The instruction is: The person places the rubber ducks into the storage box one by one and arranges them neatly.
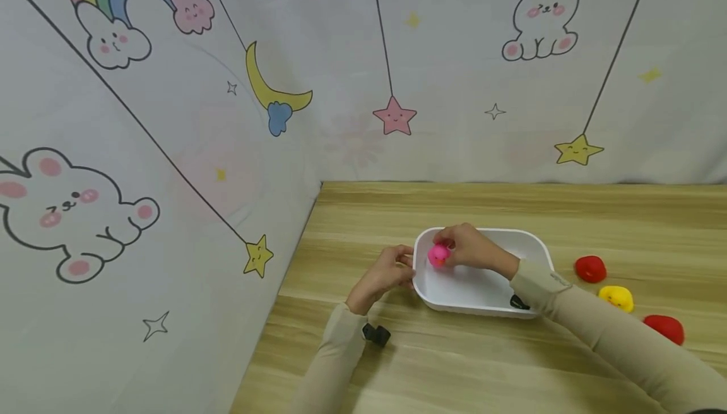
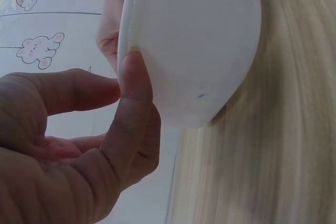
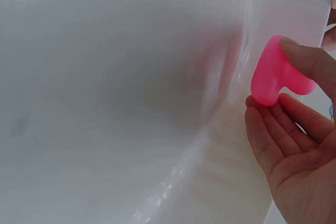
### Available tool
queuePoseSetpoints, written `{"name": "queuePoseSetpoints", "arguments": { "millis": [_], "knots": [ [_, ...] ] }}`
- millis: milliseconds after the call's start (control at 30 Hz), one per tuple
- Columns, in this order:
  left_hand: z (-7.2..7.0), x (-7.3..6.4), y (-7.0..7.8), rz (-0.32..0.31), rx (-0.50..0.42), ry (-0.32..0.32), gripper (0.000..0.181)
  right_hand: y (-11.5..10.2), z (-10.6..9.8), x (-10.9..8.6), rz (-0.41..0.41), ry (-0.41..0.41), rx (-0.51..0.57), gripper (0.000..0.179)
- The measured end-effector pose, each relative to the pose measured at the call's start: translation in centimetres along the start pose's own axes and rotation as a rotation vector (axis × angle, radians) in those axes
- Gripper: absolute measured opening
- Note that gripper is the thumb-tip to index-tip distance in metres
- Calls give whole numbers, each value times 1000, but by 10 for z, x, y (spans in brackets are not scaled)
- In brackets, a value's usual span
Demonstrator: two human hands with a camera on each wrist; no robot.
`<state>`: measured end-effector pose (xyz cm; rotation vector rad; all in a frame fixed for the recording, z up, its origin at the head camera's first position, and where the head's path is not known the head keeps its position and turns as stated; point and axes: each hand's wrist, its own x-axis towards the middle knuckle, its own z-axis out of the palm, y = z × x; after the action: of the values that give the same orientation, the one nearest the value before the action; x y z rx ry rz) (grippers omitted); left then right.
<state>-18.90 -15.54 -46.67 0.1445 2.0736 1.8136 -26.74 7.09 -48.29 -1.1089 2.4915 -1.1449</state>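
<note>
A white oblong basin [image 1: 483,307] stands on the wooden table. Over its left end, my right hand [image 1: 474,248] pinches a pink rubber duck [image 1: 438,255] between thumb and fingers. Close up in the right wrist view, the pink duck [image 3: 269,74] is held near the basin's wall, with the fingertips beneath it and the thumb on top. My left hand [image 1: 388,275] is at the basin's left end. Its thumb and a finger pinch the rim, as the left wrist view shows with the hand [image 2: 79,156] against the basin's outer wall [image 2: 194,45].
Right of the basin lie a yellow rubber duck [image 1: 616,298] and two red toys, one farther back [image 1: 591,269] and one nearer [image 1: 664,329]. A white cloth wall [image 1: 454,149] with cartoon prints borders the wooden table [image 1: 363,212] at the back and left.
</note>
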Motion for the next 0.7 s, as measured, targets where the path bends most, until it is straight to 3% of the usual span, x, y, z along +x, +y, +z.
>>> {"name": "queuePoseSetpoints", "arguments": {
  "millis": [367,700],
  "knots": [
    [-2,1,-1,40,33,-24,50,6,6,-3,-41,16,-50,43],
    [-3,2,-3,37,23,-26,49,8,9,-1,-55,-10,-131,42]
  ]
}}
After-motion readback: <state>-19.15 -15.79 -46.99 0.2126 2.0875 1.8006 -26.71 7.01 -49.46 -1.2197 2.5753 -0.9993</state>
